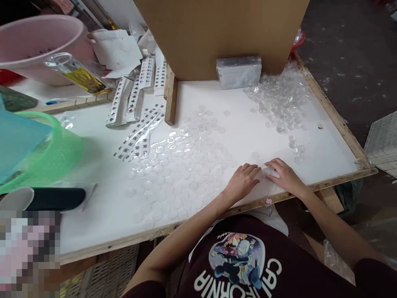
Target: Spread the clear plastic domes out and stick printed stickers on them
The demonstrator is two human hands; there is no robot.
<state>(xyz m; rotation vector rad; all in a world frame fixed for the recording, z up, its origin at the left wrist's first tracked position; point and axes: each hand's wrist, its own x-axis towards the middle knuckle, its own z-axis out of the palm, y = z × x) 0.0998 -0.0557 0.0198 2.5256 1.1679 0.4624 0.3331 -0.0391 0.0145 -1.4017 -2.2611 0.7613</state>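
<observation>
Several clear round discs (180,157) lie spread over the white tabletop (102,215), mostly flat and side by side. Near the table's front edge, my left hand (243,182) rests low over the surface, its thumb apart from its bent fingers. Facing it, my right hand (283,178) has thumb and index finger spread, with fingertips at a few clear discs (267,170) lying between the two hands. Whether either hand pinches a disc is hard to see, as the discs are transparent. A heap of similar clear pieces (282,99) sits at the back right.
A cardboard sheet (229,37) stands at the back, a plastic-wrapped block (238,72) before it. Left of a wooden strip (171,97) lie printed sticker strips (139,132). A green basket (62,149), pink bucket (74,37) and dark cylinder (58,198) stand left. Wooden edging (335,111) borders the table.
</observation>
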